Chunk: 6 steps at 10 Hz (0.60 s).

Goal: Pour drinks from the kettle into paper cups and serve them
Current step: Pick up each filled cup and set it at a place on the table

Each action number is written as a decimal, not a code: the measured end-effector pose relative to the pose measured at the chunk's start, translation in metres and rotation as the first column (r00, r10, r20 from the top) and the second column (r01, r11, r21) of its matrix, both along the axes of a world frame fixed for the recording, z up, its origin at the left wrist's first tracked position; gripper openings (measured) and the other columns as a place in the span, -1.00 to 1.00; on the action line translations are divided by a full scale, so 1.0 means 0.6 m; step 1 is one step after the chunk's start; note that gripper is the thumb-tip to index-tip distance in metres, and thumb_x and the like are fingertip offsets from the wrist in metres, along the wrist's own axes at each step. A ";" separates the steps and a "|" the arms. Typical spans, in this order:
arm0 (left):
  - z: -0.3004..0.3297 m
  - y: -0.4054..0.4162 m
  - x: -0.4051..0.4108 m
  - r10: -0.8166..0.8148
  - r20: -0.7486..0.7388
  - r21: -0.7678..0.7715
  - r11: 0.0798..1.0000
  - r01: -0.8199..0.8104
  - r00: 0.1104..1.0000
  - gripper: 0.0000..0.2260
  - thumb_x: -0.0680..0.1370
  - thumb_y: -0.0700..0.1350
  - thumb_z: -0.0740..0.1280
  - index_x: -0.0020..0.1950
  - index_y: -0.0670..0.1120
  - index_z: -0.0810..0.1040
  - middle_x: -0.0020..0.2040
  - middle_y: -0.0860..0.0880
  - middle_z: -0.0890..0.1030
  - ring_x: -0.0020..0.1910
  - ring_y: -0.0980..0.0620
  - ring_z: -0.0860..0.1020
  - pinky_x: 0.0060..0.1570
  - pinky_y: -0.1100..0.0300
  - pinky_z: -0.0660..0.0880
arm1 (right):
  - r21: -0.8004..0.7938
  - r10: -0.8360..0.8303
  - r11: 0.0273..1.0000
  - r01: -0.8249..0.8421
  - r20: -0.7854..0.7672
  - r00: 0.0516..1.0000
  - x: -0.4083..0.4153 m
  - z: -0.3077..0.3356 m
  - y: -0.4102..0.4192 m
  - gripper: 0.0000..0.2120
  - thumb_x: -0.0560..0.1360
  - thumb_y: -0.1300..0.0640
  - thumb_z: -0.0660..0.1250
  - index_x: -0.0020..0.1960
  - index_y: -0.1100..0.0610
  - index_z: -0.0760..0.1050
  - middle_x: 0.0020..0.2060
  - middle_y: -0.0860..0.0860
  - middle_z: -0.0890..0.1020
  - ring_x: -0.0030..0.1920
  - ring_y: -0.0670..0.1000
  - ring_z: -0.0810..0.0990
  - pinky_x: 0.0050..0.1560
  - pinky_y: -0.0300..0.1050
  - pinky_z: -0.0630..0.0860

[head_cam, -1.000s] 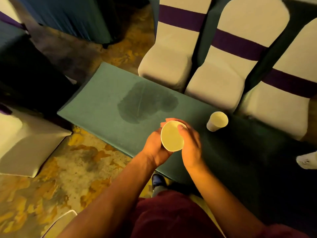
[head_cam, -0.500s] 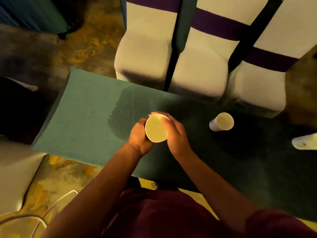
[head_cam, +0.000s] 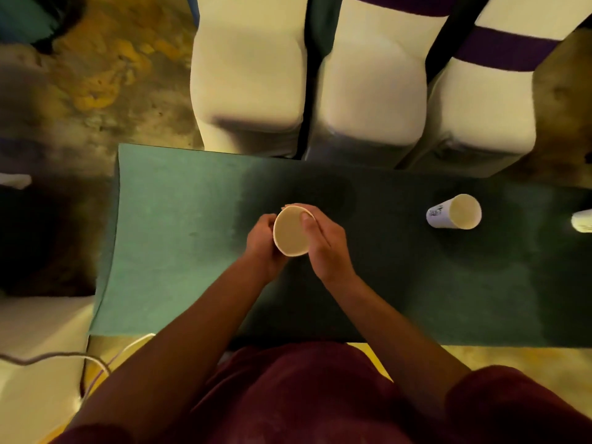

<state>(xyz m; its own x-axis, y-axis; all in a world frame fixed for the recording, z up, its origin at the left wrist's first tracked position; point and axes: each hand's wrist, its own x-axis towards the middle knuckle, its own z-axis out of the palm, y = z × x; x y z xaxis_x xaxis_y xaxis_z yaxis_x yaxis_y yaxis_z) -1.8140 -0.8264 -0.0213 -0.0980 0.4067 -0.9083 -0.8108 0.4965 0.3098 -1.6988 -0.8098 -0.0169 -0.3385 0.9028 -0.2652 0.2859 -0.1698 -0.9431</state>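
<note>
A paper cup (head_cam: 291,232) is held over the middle of the green-covered table (head_cam: 166,238), its mouth tilted up towards me. My left hand (head_cam: 264,241) wraps its left side and my right hand (head_cam: 326,245) grips its right side, thumb on the rim. A second paper cup (head_cam: 455,212) stands on the table to the right, apart from my hands. Another white object (head_cam: 582,220), cut off by the right edge, may be a third cup. No kettle is in view.
Three white-covered chairs (head_cam: 250,78) with purple bands stand against the table's far edge. A white chair seat (head_cam: 35,341) and a loose cable (head_cam: 80,358) are at my lower left. Patterned carpet (head_cam: 96,75) shows at the upper left.
My view has swung so the table lies square in front of me and the hands with the cup sit nearer its centre. Both hands keep hold of the cup.
</note>
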 end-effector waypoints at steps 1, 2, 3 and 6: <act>-0.044 -0.003 -0.014 -0.097 -0.050 0.007 0.995 0.098 0.994 -0.76 0.62 -0.13 0.28 0.26 -0.18 0.51 0.19 -0.28 0.58 0.04 -0.17 0.62 -0.31 0.08 0.62 | -0.008 -0.011 1.000 0.012 0.044 0.999 -0.018 -0.012 0.008 -0.70 0.68 0.13 0.14 0.24 0.15 0.60 0.07 -0.03 0.69 0.09 -0.11 0.64 0.10 -0.15 0.56; -0.048 -0.013 -0.023 -0.064 0.021 -0.018 0.998 0.064 0.998 -0.71 0.61 -0.05 0.28 0.30 -0.11 0.48 0.19 -0.24 0.59 0.10 -0.23 0.62 -0.25 -0.02 0.63 | -0.047 -0.031 0.998 0.036 0.091 0.995 -0.033 -0.028 0.019 -0.72 0.69 0.10 0.14 0.26 0.08 0.58 0.03 -0.14 0.65 0.05 -0.24 0.61 0.05 -0.29 0.54; -0.053 -0.018 -0.033 -0.108 0.072 -0.021 0.994 0.110 0.992 -0.72 0.65 -0.02 0.17 0.28 -0.11 0.48 0.13 -0.24 0.63 0.06 -0.22 0.64 -0.08 -0.09 0.62 | -0.046 -0.037 0.998 0.043 0.129 0.991 -0.048 -0.045 0.029 -0.70 0.68 0.07 0.13 0.28 0.08 0.57 0.05 -0.08 0.65 0.03 -0.24 0.61 0.02 -0.36 0.51; -0.073 -0.024 -0.065 -0.244 0.126 -0.149 0.954 0.261 0.962 -0.55 0.69 0.00 -0.03 0.17 -0.26 0.55 -0.09 -0.26 0.72 -0.08 -0.22 0.69 -0.10 -0.03 0.62 | -0.075 -0.038 0.996 0.053 0.185 0.982 -0.081 -0.081 0.044 -0.69 0.70 0.06 0.11 0.32 0.09 0.54 0.07 -0.04 0.62 0.04 -0.17 0.58 -0.04 -0.42 0.48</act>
